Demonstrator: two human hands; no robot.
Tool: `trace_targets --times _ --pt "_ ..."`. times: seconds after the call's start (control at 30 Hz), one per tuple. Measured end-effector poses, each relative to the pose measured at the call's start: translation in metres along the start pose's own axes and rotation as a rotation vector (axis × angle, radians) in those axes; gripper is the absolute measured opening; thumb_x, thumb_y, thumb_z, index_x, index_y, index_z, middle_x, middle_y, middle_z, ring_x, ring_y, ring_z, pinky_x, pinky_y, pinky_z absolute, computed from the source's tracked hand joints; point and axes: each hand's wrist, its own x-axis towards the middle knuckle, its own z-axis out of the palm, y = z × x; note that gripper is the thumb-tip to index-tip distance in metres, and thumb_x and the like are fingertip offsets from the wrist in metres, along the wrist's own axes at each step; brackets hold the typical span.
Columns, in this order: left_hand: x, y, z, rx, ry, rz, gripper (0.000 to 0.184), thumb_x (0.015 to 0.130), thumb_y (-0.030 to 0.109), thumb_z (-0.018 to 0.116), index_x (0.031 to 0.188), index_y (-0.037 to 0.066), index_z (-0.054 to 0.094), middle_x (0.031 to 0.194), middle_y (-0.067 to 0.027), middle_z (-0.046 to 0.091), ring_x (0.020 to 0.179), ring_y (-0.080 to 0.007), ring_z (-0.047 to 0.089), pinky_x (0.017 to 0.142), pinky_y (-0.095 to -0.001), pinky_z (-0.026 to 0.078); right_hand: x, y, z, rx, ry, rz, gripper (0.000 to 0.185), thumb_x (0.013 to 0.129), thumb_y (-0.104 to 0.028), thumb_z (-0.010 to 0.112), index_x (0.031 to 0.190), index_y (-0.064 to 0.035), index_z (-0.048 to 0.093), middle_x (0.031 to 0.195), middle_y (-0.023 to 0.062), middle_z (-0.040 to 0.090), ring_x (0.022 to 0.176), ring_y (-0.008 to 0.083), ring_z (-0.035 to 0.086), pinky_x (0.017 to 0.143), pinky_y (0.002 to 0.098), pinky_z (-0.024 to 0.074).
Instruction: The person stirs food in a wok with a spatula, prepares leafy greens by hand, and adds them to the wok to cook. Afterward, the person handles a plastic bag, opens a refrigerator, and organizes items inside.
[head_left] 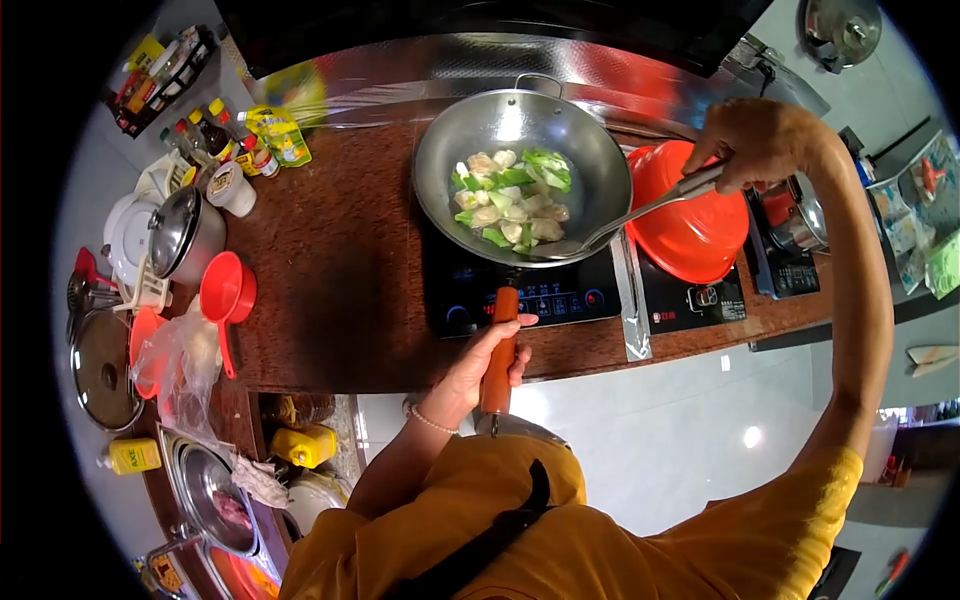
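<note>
A steel wok (585, 140) stands on the black induction cooker (455, 290), with pale chunks and green vegetable pieces (512, 200) in its middle. My left hand (487, 362) is wrapped round the wok's wooden handle (499, 345). Up at the right, my right hand (755, 145) grips the metal spatula (645, 208). The spatula's blade rests inside the wok at its near right edge, beside the food. Under the spatula's handle, right of the wok, sits a red bowl (700, 235), apparently upside down.
Seasoning bottles (213, 138), a lidded pot (188, 235) and a red ladle (228, 290) are on the counter's left. A glass lid (105, 370) and a sink area with a steel bowl (215, 495) are lower left. Another pot (795, 215) stands right of the red bowl.
</note>
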Motion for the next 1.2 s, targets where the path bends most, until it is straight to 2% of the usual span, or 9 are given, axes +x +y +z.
trace_targets --times 0.13,0.17,0.23,0.33,0.5,0.73,0.9,1.0,1.2 --pt "-0.001 0.001 0.001 0.011 0.000 -0.002 0.047 0.087 0.033 0.050 0.126 0.007 0.040 0.070 -0.0023 0.050 0.049 -0.0088 0.045 0.046 -0.0219 0.039 0.025 -0.015 0.008 -0.142 -0.074 -0.230 0.027 0.065 -0.017 0.064 0.091 -0.0177 0.069 0.083 0.0062 0.063 0.079 0.0233 0.060 0.070 0.0329 0.0476" --pt "-0.001 0.002 0.002 0.016 0.001 -0.001 0.048 0.087 0.033 0.050 0.126 0.007 0.040 0.070 -0.0023 0.050 0.050 -0.0088 0.045 0.046 -0.0219 0.039 0.028 -0.013 0.039 -0.243 0.276 -0.501 0.022 0.070 -0.013 0.060 0.091 -0.0055 0.061 0.076 0.0076 0.061 0.065 0.0191 0.061 0.054 0.0320 0.0487" --pt "-0.001 0.001 0.002 0.013 -0.002 -0.003 0.048 0.087 0.033 0.050 0.126 0.007 0.039 0.070 -0.0023 0.050 0.050 -0.0089 0.045 0.046 -0.0220 0.039 -0.012 -0.058 0.076 -0.543 0.423 -0.473 0.021 0.079 -0.014 0.054 0.099 -0.0057 0.057 0.089 0.0103 0.058 0.090 0.0223 0.056 0.070 0.0385 0.0455" --pt "0.000 -0.001 0.000 0.009 -0.008 -0.002 0.049 0.087 0.034 0.050 0.126 0.007 0.039 0.070 -0.0024 0.050 0.050 -0.0087 0.045 0.046 -0.0220 0.039 -0.019 -0.111 0.079 -0.414 -0.089 -0.174 0.036 0.081 -0.017 0.051 0.116 -0.0063 0.052 0.115 0.0107 0.052 0.103 0.0229 0.052 0.079 0.0317 0.0444" --pt "0.001 0.000 -0.001 0.036 -0.006 -0.007 0.049 0.087 0.033 0.051 0.126 0.007 0.039 0.070 -0.0025 0.050 0.049 -0.0085 0.045 0.045 -0.0215 0.040 -0.001 -0.069 0.101 -0.168 0.416 -0.111 0.015 0.080 -0.011 0.048 0.088 -0.0054 0.059 0.083 0.0114 0.064 0.078 0.0252 0.062 0.069 0.0352 0.0499" --pt "0.002 0.000 -0.003 0.032 -0.017 0.002 0.049 0.087 0.034 0.051 0.127 0.007 0.039 0.070 -0.0028 0.050 0.049 -0.0085 0.045 0.045 -0.0214 0.041 0.003 -0.037 0.103 -0.005 0.456 0.056 0.013 0.076 -0.006 0.049 0.080 -0.0035 0.061 0.080 0.0177 0.062 0.081 0.0304 0.062 0.070 0.0407 0.0490" --pt "0.000 0.001 -0.001 0.029 -0.010 0.011 0.049 0.087 0.033 0.051 0.126 0.007 0.039 0.070 -0.0029 0.050 0.049 -0.0083 0.046 0.045 -0.0214 0.041 -0.030 -0.028 0.088 -0.125 0.518 -0.046 0.018 0.079 -0.012 0.050 0.083 -0.0132 0.067 0.076 0.0140 0.064 0.075 0.0267 0.062 0.068 0.0373 0.0480" --pt "0.000 0.001 0.000 0.029 -0.011 0.003 0.049 0.087 0.033 0.051 0.126 0.006 0.039 0.070 -0.0027 0.050 0.049 -0.0082 0.046 0.045 -0.0212 0.041 -0.036 -0.025 0.067 -0.109 0.345 -0.035 0.030 0.069 -0.005 0.057 0.093 -0.0194 0.068 0.076 0.0083 0.064 0.077 0.0260 0.061 0.066 0.0383 0.0471" --pt "-0.001 0.001 0.000 0.013 -0.013 0.007 0.049 0.087 0.033 0.051 0.127 0.006 0.039 0.070 -0.0026 0.050 0.049 -0.0082 0.046 0.044 -0.0210 0.041 -0.027 -0.019 0.041 -0.205 0.407 -0.075 0.029 0.061 -0.005 0.060 0.086 -0.0171 0.070 0.075 0.0054 0.064 0.076 0.0233 0.060 0.069 0.0342 0.0450"
